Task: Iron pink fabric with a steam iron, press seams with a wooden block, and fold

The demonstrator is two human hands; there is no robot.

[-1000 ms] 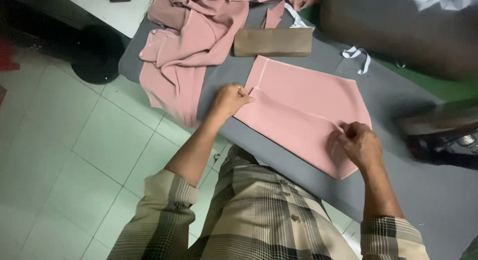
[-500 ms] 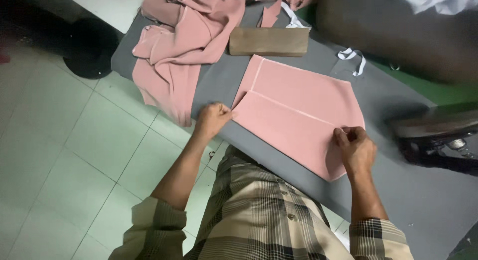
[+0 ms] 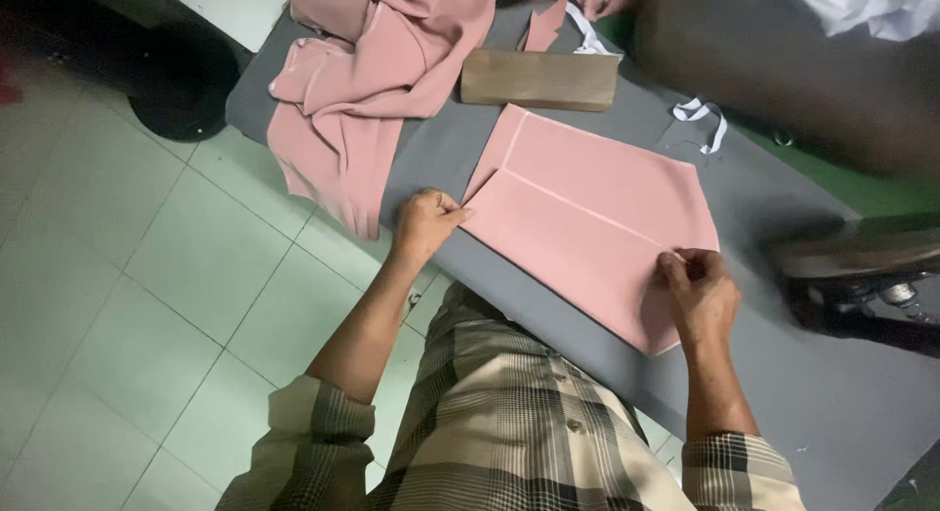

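While both hands' fingers pinch its opposite edges, the pink fabric panel (image 3: 587,217) lies flat, smooth, creased.

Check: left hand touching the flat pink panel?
Touching. The head view shows the left hand with its fingertips pinching the left corner of the pink panel on the grey board; no gap visible.
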